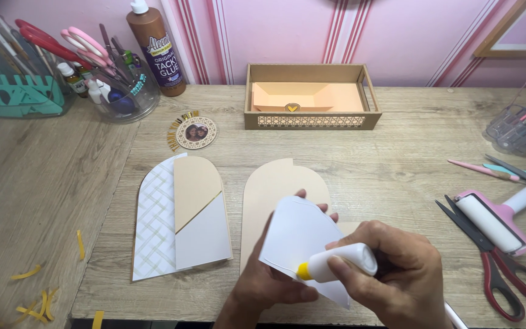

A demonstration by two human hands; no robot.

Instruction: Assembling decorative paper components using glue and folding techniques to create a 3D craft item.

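Left hand (269, 283) is holding a white cut paper piece (299, 240) up off the tabletop (397, 164), thumb on the front and fingertips poking out behind its top edge. Right hand (397, 274) has a grip on a small white glue bottle (339, 263), yellow tip touching the paper's lower left edge. Under it lies a beige arch card (275, 189); beside that, a layered arch card (181, 216). Red-handled scissors (494, 262) and a pink roller (497, 222) sit off to the right.

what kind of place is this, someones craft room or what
Most likely a home papercraft desk. The left hand holds a white paper piece while the right hand squeezes a small glue bottle onto it. Arched card panels lie on the wooden table, with red-handled scissors and a glue bottle nearby.
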